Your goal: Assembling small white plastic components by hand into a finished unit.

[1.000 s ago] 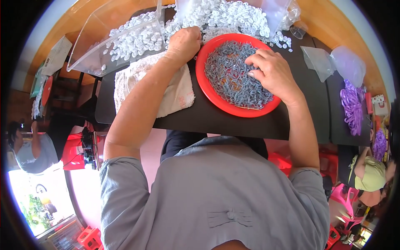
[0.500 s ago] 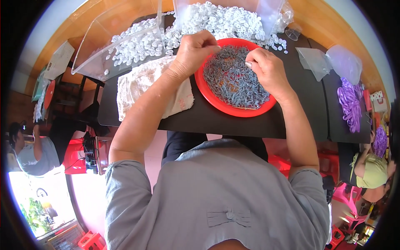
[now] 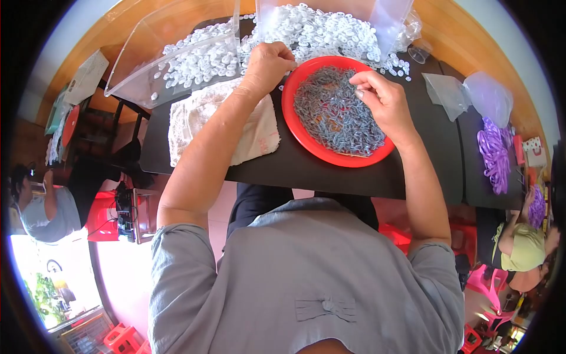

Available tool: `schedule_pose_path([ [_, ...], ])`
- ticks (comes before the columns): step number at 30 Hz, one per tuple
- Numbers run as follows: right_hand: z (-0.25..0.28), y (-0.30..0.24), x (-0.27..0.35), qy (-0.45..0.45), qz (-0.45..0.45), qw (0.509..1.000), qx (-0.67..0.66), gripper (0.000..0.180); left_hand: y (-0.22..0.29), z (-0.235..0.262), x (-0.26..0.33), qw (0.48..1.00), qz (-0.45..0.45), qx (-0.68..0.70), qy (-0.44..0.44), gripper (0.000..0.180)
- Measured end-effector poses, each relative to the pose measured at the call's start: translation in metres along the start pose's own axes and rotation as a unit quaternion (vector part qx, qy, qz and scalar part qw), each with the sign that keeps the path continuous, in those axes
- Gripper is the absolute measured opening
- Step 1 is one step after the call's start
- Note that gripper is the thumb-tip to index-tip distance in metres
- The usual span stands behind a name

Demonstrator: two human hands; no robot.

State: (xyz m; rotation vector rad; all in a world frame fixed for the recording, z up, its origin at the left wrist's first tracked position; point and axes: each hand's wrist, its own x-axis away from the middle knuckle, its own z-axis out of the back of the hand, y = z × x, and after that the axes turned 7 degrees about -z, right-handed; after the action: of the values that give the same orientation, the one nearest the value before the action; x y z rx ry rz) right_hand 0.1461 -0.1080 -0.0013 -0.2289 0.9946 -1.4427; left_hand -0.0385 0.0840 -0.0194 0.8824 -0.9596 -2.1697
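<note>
A round red tray (image 3: 293, 125) on the dark table holds a heap of small grey-blue, screw-like pieces (image 3: 336, 112). My left hand (image 3: 266, 68) is just beyond the tray's upper left rim, near a pile of small white oval plastic pieces (image 3: 312, 29). Its fingers are pinched together, and whatever they hold is hidden. Over the right part of the tray hovers my right hand (image 3: 386, 106), thumb and forefinger closed in a pinch; anything between them is too small to make out. A folded cream cloth (image 3: 253, 138) lies left of the tray, under my left forearm.
A clear plastic bin (image 3: 138, 74) lies tipped at the far left, white pieces spilling from it. Clear plastic bags (image 3: 445, 94) and a bundle of purple ribbon (image 3: 494, 153) lie to the right. Other people sit at the far left (image 3: 50, 203) and far right (image 3: 522, 248).
My left hand has moved away from the tray's rim, slightly left toward the white pile. My right hand stays over the tray, with its pinch shifted slightly. The whole view has moved a little.
</note>
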Motion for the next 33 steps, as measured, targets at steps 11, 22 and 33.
schedule_pose_path([
  [11,0.002,-0.011,0.000,-0.027,-0.120,0.969,-0.216,0.027,0.054,-0.025,0.039,0.933,-0.358,-0.015,-0.021,0.019],
  [22,0.000,-0.021,0.001,-0.021,-0.162,0.947,-0.275,0.028,0.053,-0.044,0.047,0.933,-0.356,0.054,-0.012,0.014],
  [33,-0.009,-0.021,0.002,-0.005,-0.014,0.993,-0.113,0.021,0.070,-0.022,0.050,0.937,0.021,0.326,-0.126,0.012],
])
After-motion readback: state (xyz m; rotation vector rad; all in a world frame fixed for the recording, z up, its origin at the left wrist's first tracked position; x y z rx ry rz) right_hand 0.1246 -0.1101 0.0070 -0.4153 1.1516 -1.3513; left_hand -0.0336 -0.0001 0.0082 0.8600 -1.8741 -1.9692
